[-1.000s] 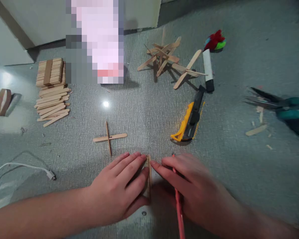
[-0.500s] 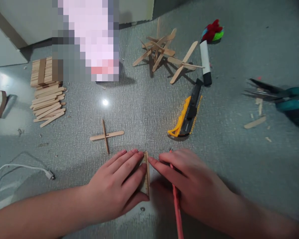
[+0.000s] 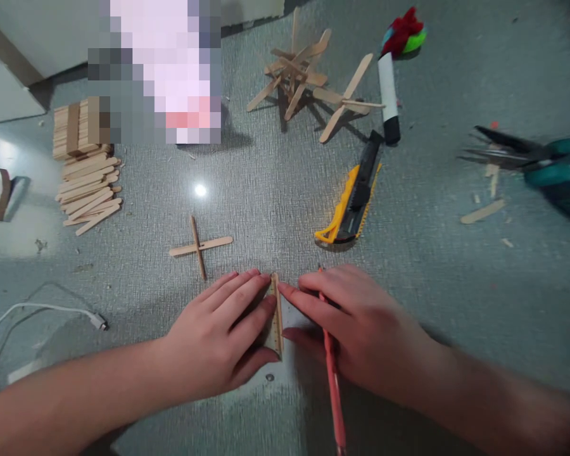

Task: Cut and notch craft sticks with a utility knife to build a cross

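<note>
My left hand [image 3: 221,323] presses a small yellowish ruler [image 3: 274,326] against the table, fingertips and thumb along its edge. A wooden craft stick [image 3: 280,323] appears to lie upright along the ruler's right side. The index fingertip of my right hand [image 3: 356,316] touches the stick's far end, and its thumb is near the side of the stick. A red pencil [image 3: 331,361] is held between the fingers of that hand, its tip pointing away from me. Two craft sticks joined as a cross [image 3: 198,246] lie just beyond my left hand.
Bundled craft sticks [image 3: 69,130] and loose sticks [image 3: 88,193] lie at left, above a white cable [image 3: 52,307]. A yellow utility knife [image 3: 351,196], a marker [image 3: 388,95], stick assemblies [image 3: 294,69] and a red fuzzy item [image 3: 403,31] lie beyond. Pliers [image 3: 536,158] sit right, by wood scraps.
The camera view has shifted slightly, so the table items appear higher in the picture. Both hands keep nearly the same place on the ruler and stick, and the pencil stays in my right hand.
</note>
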Available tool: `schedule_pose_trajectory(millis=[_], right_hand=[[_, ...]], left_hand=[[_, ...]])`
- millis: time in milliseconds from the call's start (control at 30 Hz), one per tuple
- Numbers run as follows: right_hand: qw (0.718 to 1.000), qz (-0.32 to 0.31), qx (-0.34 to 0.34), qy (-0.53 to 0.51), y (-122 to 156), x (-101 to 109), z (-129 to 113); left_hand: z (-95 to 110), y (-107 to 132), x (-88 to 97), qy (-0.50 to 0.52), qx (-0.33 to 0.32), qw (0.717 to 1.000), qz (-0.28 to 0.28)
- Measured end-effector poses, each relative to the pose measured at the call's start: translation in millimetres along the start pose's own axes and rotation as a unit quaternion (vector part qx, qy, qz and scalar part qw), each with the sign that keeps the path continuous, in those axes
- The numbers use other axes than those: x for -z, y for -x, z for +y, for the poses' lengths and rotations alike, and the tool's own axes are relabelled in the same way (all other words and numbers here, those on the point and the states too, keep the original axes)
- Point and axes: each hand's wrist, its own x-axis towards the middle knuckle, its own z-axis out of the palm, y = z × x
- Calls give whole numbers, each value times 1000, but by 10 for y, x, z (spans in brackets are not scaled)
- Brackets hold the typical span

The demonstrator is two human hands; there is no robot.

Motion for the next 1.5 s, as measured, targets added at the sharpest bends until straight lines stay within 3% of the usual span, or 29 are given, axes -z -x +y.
schedule_pose_trajectory(millis=[1500], right_hand=[[1000, -5, 2, 11, 6, 0, 3]], left_hand=[[-19, -29, 26, 23, 6, 1000, 11]])
